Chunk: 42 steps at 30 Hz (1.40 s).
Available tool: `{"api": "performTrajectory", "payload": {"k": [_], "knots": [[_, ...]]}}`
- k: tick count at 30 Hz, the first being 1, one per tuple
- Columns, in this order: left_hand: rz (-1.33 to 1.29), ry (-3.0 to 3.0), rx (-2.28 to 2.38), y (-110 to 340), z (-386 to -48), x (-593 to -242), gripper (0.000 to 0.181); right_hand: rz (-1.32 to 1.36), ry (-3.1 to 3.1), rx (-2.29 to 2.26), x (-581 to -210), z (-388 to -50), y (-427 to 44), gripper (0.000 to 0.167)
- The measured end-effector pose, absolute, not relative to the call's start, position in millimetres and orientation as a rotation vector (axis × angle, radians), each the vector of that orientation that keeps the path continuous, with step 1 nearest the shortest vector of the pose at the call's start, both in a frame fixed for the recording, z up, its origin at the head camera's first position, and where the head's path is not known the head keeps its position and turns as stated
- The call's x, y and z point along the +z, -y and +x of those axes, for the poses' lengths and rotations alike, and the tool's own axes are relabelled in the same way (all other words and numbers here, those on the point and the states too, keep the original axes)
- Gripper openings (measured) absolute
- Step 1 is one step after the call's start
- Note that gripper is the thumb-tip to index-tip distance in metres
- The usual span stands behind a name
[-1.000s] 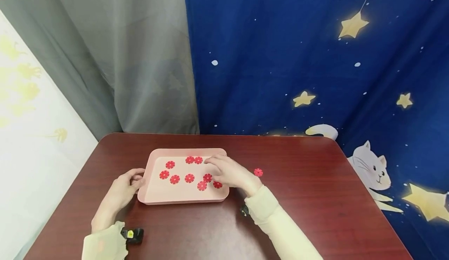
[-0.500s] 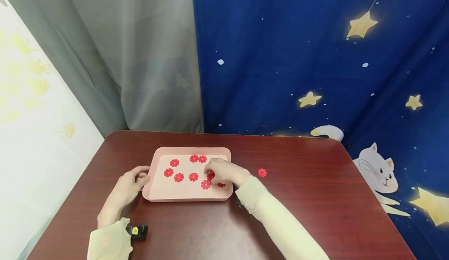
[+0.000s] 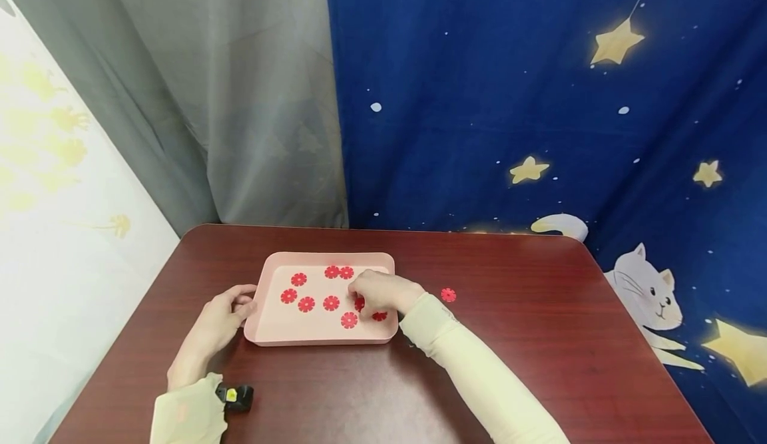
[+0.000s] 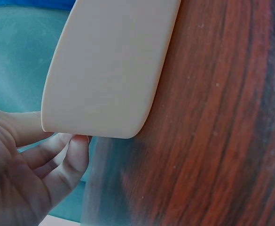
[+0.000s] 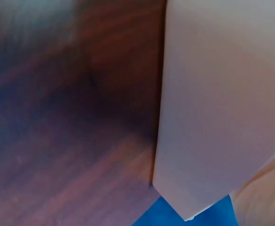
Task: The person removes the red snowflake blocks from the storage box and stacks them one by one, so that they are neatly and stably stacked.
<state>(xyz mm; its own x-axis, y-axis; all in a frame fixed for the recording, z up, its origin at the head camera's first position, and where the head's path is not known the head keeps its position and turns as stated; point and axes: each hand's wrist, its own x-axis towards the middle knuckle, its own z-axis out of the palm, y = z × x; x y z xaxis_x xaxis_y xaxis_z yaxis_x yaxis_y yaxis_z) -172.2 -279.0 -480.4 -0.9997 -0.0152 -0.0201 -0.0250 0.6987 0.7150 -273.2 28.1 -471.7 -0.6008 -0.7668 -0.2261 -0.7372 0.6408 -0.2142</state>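
Note:
A shallow pink tray (image 3: 293, 331) lies on the table, with several flat red notched discs, like snowflake building pieces, in it. My left hand (image 3: 212, 327) holds the tray's left end; the left wrist view shows the thumb and fingers (image 4: 76, 157) against the end wall. Over the tray's right part, my right hand (image 3: 383, 291) has curled fingers, pinching a red snowflake disc (image 3: 359, 304) that is partly hidden by it. Beside that, nearer the front, a separate red disc (image 3: 349, 320) lies flat. Only the tray's outer wall (image 5: 212, 103) and a bit of hand show in the right wrist view.
One more red disc (image 3: 448, 295) lies on the brown table (image 3: 509, 337) to the right of the tray. Behind the table hang a grey curtain (image 3: 269, 98) and a blue starry curtain (image 3: 431, 131).
My right hand has lowered into the tray and its fingers have curled in. The front disc has slid slightly toward the front left, away from its neighbour. My left hand stays at the tray.

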Motion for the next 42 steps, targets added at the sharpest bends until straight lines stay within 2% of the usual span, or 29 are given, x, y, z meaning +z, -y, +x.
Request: {"api": "performTrajectory", "payload": {"k": [15, 23, 28, 34, 42], "knots": [[-0.062, -2.882, 1.169, 282.4, -170.4, -484.8, 0.039, -1.168, -2.593, -0.287, -475.8, -272.7, -36.8, 0.023], [-0.061, -2.884, 1.153, 281.5, -172.1, -480.6, 0.039, -1.207, -2.692, -0.413, -453.7, -269.1, -48.4, 0.021], [-0.057, -2.889, 1.136, 280.3, -172.6, -479.4, 0.039, -1.250, -2.778, -0.648, -440.2, -258.4, -67.4, 0.018], [-0.039, -2.906, 1.132, 279.9, -172.8, -479.7, 0.038, -1.149, -2.847, -0.913, -432.9, -241.2, -99.9, 0.024], [-0.021, -2.928, 1.109, 279.5, -172.6, -478.8, 0.038, -0.976, -2.951, -1.180, -444.1, -232.4, -143.5, 0.018]]}}
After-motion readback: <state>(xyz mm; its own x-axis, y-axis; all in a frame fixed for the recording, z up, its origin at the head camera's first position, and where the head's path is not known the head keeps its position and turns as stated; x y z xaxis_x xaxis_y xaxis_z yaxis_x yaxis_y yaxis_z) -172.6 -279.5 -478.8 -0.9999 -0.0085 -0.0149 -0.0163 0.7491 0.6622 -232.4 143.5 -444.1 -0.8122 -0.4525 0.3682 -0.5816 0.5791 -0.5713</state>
